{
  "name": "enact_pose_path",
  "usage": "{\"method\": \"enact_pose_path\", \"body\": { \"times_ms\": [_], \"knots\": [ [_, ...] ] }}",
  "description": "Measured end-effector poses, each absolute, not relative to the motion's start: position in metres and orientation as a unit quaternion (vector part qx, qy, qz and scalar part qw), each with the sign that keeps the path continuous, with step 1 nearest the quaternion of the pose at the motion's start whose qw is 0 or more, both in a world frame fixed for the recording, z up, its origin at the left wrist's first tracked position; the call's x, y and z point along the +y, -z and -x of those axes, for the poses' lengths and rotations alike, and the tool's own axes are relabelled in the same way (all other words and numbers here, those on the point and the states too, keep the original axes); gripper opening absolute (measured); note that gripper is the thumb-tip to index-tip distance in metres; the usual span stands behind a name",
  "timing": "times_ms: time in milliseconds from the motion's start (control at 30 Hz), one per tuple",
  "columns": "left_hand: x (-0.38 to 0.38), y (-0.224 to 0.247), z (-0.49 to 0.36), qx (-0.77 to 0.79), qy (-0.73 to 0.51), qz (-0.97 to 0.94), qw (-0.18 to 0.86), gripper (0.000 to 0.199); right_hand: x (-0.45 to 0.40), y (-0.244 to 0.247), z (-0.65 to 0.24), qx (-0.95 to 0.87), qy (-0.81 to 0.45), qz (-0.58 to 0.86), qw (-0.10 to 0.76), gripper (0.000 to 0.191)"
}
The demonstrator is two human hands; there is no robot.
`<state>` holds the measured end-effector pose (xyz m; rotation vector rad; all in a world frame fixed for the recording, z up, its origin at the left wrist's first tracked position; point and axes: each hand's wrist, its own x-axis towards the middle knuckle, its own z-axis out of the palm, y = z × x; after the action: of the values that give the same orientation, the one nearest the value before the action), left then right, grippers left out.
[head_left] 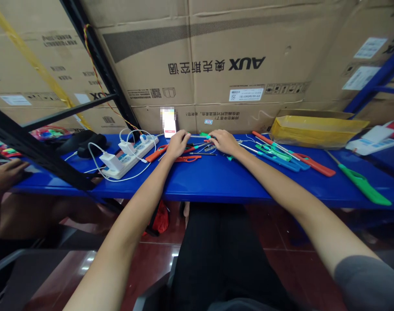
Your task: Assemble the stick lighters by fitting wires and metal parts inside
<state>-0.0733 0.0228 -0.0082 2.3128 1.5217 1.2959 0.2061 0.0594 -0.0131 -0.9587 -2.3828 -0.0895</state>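
At the back of the blue shelf, both my hands are closed around a thin metal lighter tube (198, 136) that stretches between them. Its left end is in the fingers of my left hand (178, 144). The fingers of my right hand (225, 141) pinch the teal part at the other end. Below and between the hands lie loose lighter parts, with a red lighter (187, 159) and an orange lighter handle (157, 153) beside my left hand. To the right of my right hand are blue lighters (279, 160), an orange-red lighter (313, 165) and a green lighter (365, 185).
A white power strip (132, 157) with plugged-in chargers and cables stands left. A lit phone (169, 123) leans against the large cardboard box (209, 43). A yellow-taped carton (316, 131) sits back right. Beyond the black metal frame (99, 65), another person's hand (9, 172) shows.
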Motion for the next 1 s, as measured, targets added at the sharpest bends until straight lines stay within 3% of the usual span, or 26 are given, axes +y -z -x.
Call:
{"method": "enact_pose_path", "body": {
  "times_ms": [233, 367, 500, 800, 1000],
  "knots": [
    [0.021, 0.008, 0.074, 0.499, -0.435, -0.748, 0.054, 0.057, 0.06, 0.011, -0.207, -0.889, 0.028, 0.362, 0.278, 0.028],
    [0.021, 0.007, 0.076, 0.5, -0.433, -0.747, 0.068, 0.065, 0.06, 0.01, -0.208, -0.892, 0.02, 0.362, 0.27, 0.026],
    [0.02, 0.004, 0.076, 0.494, -0.424, -0.757, 0.054, 0.057, 0.063, 0.012, -0.209, -0.89, 0.016, 0.363, 0.278, 0.027],
    [0.02, 0.004, 0.074, 0.473, -0.452, -0.754, 0.059, 0.014, 0.068, 0.014, -0.219, -0.88, 0.021, 0.383, 0.281, 0.026],
    [0.021, 0.003, 0.078, 0.492, -0.45, -0.743, 0.063, 0.022, 0.065, 0.012, -0.214, -0.885, 0.034, 0.375, 0.275, 0.03]
  ]
}}
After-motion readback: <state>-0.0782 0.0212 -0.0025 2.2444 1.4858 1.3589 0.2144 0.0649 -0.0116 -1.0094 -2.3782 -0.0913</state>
